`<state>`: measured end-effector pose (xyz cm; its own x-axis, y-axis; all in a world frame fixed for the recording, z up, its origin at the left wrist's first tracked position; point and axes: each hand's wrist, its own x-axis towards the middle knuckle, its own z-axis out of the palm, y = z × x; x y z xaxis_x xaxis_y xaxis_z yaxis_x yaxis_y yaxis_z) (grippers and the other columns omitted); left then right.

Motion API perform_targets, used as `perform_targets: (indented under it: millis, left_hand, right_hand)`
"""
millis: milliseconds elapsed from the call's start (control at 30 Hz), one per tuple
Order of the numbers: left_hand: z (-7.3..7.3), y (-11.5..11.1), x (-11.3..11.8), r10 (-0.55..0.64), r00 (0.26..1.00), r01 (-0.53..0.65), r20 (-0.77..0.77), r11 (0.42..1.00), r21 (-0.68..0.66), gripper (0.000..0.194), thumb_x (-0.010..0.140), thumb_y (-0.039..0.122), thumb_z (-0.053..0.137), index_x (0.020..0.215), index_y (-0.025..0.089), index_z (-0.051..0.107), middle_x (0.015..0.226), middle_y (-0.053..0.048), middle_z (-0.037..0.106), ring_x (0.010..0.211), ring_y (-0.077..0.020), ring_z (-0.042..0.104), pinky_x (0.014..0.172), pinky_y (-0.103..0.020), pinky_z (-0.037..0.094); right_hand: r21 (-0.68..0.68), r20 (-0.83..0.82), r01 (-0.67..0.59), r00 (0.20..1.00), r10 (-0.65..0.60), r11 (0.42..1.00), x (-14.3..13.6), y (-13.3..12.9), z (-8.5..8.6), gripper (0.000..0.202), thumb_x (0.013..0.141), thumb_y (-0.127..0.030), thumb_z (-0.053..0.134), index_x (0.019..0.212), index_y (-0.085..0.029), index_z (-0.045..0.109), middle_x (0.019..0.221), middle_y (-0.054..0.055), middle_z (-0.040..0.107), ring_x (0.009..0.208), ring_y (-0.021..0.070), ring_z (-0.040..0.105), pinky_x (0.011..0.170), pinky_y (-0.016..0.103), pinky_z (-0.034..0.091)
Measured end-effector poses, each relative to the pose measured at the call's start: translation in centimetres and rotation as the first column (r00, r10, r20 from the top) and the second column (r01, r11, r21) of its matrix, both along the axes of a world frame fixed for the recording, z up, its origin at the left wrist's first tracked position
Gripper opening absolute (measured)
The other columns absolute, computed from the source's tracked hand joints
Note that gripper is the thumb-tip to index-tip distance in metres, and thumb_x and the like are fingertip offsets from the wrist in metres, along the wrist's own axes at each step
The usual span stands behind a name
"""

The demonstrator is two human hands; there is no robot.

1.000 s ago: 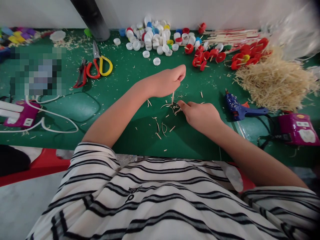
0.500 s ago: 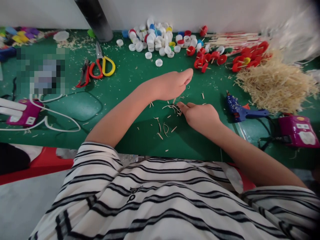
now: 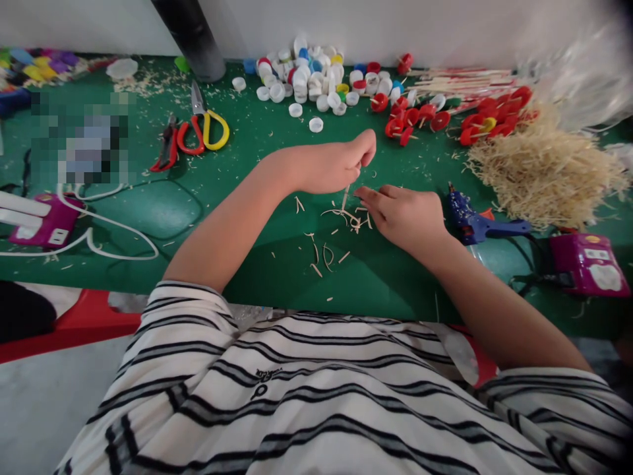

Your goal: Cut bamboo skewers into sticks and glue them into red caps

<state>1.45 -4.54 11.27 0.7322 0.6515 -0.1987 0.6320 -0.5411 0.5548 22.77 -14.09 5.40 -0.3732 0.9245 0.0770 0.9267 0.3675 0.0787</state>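
My left hand (image 3: 341, 163) is curled closed over the green table; whatever its fingers may hold is hidden on the far side. Just below it, a pale wood strip (image 3: 345, 198) shows, and I cannot tell whether the hand touches it. My right hand (image 3: 408, 214) is to the right, thumb and fingers drawn together near the left hand. Anything between those fingertips is too small to name. A loose cluster of curled wood shavings (image 3: 353, 219) lies beneath both hands, with more thin shavings (image 3: 326, 256) scattered nearer my body.
White and coloured bottle caps (image 3: 311, 82) are heaped at the back, beside red caps on sticks (image 3: 410, 117). Scissors (image 3: 202, 125) and red-handled pliers (image 3: 168, 145) lie left. On the right are a blue glue gun (image 3: 484, 221), a wood-shavings pile (image 3: 548, 165) and a magenta box (image 3: 588, 264).
My right hand has risen off the shavings, slightly up and to the right, uncovering more of the cluster. My left hand has shifted slightly left and remains curled.
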Motion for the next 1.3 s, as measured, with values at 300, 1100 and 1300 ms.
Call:
perform_targets:
  millis: [300, 1100, 1300]
  left_hand:
    - [-0.5, 0.2, 0.0, -0.007, 0.999, 0.006, 0.032, 1.000, 0.025, 0.018, 0.095, 0.025, 0.056, 0.112, 0.027, 0.052, 0.081, -0.002, 0.055, 0.072, -0.0199, 0.048, 0.073, -0.038, 0.031]
    - [-1.4, 0.2, 0.6, -0.030, 0.998, 0.029, -0.050, 1.000, -0.003, 0.017, 0.095, 0.018, 0.052, 0.110, 0.025, 0.051, 0.078, -0.001, 0.050, 0.068, -0.0181, 0.045, 0.070, -0.037, 0.030]
    - [-1.3, -0.4, 1.2, -0.038, 0.997, 0.039, -0.063, 0.999, 0.013, 0.018, 0.096, 0.017, 0.049, 0.113, 0.025, 0.049, 0.079, -0.001, 0.048, 0.069, -0.0179, 0.044, 0.070, -0.037, 0.030]
  right_hand:
    - [-0.028, 0.023, -0.002, 1.000, 0.003, 1.000, -0.1, 0.0, -0.3, 0.056, 0.115, -0.037, 0.030, 0.158, -0.027, 0.064, 0.113, 0.011, 0.081, 0.081, 0.0199, 0.066, 0.061, 0.035, 0.021]
    - [-0.165, 0.195, -0.018, 0.980, 0.050, 0.986, -0.1, -1.1, -0.3, 0.058, 0.111, -0.025, 0.032, 0.164, -0.026, 0.056, 0.113, 0.010, 0.081, 0.077, 0.0235, 0.069, 0.056, 0.038, 0.022]
    - [-0.190, 0.180, 0.012, 0.983, 0.023, 0.982, -0.1, -1.0, 0.4, 0.054, 0.113, -0.029, 0.032, 0.159, -0.029, 0.060, 0.113, 0.009, 0.082, 0.080, 0.0234, 0.071, 0.057, 0.036, 0.021]
